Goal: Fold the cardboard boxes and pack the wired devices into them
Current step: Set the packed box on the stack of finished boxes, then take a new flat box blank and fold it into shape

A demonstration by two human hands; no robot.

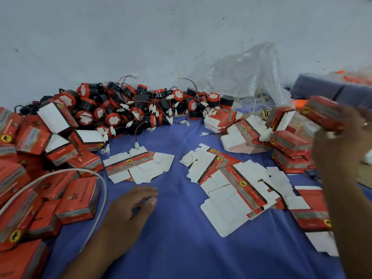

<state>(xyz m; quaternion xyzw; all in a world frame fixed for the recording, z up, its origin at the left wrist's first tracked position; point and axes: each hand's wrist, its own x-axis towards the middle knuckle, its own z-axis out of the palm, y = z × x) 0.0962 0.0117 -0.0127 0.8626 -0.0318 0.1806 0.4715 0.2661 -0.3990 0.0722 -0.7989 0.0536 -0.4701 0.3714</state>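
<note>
Blue cloth (181, 248) carries the stock. Pile of wired devices (128, 109), black and red, sits at its far edge. Flat box blanks (231, 182), mostly white side up, lie in front of the pile, nearer you. Folded red boxes (78, 200) are stacked left of the pile. Your right hand (334, 150), blurred, is raised right of the pile, its fingers grasping a red box (324, 115). Your left hand (128, 210) hovers in front of the pile, its fingers loosely curled, holding nothing.
</note>
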